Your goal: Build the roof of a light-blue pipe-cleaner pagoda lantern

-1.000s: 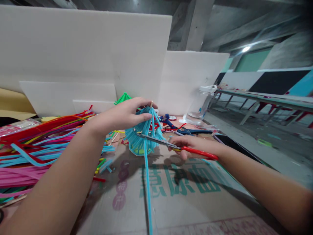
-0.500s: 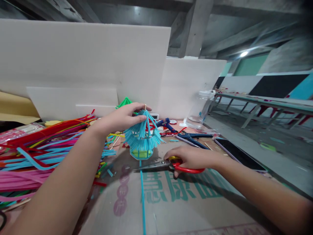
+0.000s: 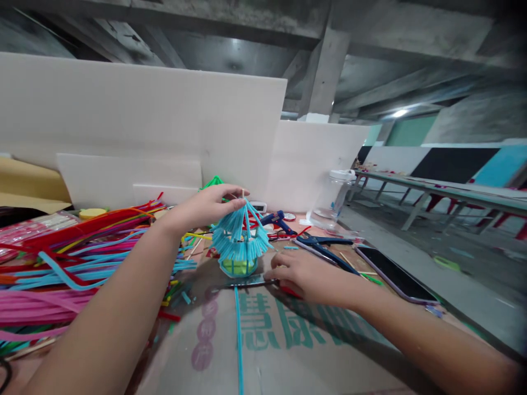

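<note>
My left hand (image 3: pixel 208 206) pinches the wooden stick at the top of a small blue pipe-cleaner canopy (image 3: pixel 241 238) that stands on a green and blue base (image 3: pixel 239 267). My right hand (image 3: pixel 302 274) lies flat over the red handles of the scissors (image 3: pixel 247 283), which rest on the cardboard sheet (image 3: pixel 288 351) with the blades pointing left. A long cut blue pipe cleaner (image 3: pixel 239 340) lies on the cardboard below the canopy.
A heap of coloured pipe cleaners (image 3: pixel 61 269) fills the left side. Behind the canopy lie a blue glue gun (image 3: pixel 276 219), blue pliers (image 3: pixel 321 242), a clear plastic jar (image 3: pixel 331 195) and a phone (image 3: pixel 393 269). White foam boards (image 3: pixel 144 126) stand at the back.
My right hand came down from cutting at the canopy and set the scissors flat on the cardboard. The long blue strand now lies loose. My left hand stayed on the stick.
</note>
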Available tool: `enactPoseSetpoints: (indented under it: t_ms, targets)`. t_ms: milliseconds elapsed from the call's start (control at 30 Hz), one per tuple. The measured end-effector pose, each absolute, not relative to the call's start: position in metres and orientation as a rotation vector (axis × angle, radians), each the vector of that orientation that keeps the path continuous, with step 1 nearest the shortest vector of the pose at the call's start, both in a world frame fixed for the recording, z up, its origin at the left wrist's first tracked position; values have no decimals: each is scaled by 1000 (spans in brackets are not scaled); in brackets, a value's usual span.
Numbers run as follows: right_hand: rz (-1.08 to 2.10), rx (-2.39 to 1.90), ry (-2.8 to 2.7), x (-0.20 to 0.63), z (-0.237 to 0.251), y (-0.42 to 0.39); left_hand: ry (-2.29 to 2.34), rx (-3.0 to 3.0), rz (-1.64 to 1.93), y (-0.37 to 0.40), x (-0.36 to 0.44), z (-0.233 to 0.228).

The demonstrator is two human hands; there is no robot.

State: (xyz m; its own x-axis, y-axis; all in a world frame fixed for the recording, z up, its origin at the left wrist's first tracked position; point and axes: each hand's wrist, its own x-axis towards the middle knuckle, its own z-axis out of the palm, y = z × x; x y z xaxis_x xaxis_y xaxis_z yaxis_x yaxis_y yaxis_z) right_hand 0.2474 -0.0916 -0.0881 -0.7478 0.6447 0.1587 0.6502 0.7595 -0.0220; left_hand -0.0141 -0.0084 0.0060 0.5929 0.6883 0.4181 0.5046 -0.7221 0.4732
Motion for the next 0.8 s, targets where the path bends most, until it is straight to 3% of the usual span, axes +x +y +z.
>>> enactPoseSetpoints:
  t_ms: [333, 633, 800]
  targets:
    - [-420, -628, -2992, 180, -108, -103, 953, 2531, 837, -5, -13, 4]
    - [-600, -285, -2752, 176, -116, -112, 947, 2552, 865, -1, -11, 3]
    - [-725, -378, -2701, 186, -125, -105, 962, 2566, 807, 1, -10, 2]
